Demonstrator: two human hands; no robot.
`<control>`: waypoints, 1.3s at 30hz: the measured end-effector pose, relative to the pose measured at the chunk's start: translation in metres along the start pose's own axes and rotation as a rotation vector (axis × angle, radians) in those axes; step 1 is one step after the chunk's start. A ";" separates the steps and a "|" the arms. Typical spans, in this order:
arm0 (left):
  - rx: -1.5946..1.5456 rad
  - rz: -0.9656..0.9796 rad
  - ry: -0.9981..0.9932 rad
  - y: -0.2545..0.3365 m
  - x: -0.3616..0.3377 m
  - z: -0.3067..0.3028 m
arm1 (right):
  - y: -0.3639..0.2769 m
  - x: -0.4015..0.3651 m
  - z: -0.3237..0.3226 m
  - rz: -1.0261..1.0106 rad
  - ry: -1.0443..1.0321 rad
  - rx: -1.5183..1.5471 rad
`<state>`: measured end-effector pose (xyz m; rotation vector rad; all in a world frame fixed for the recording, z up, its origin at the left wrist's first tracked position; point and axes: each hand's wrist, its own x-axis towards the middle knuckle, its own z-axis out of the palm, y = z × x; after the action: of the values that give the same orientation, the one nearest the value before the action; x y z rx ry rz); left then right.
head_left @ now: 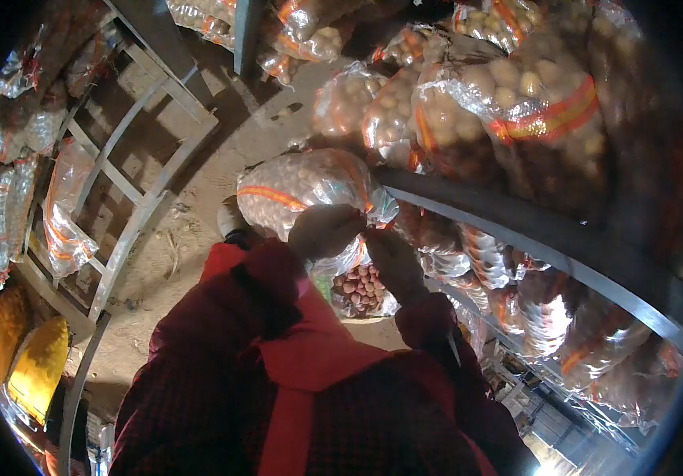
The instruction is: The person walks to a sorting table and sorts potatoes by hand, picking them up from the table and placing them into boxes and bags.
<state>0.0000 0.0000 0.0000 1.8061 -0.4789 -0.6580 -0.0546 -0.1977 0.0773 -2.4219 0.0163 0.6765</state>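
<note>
Item: clear orange-banded net sack of pale round produce (298, 189), lying at the front edge of a grey metal rack shelf (516, 226). Left hand (324, 230) and right hand (393, 260): fingers clamped on its bunched end. Similar sacks (508, 103) stacked beside.

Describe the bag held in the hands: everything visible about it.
The bag is clear, shiny plastic with an orange band across it, stuffed full of pale, round pieces, too blurred to identify. It lies on its side, bulging, at the end of a grey rack rail; whether it rests on the rail cannot be told. Its near end is bunched, and there the left hand and right hand grip it, close together. Similar bags are stacked behind it.
</note>
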 end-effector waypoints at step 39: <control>-0.348 -1.129 0.928 -0.177 -0.510 0.134 | 0.092 0.003 0.173 0.119 -0.125 -0.170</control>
<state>-0.4757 0.2714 -0.0973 1.6987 1.2735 -0.4790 -0.1482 -0.1731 -0.0930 -2.5509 0.0550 0.9156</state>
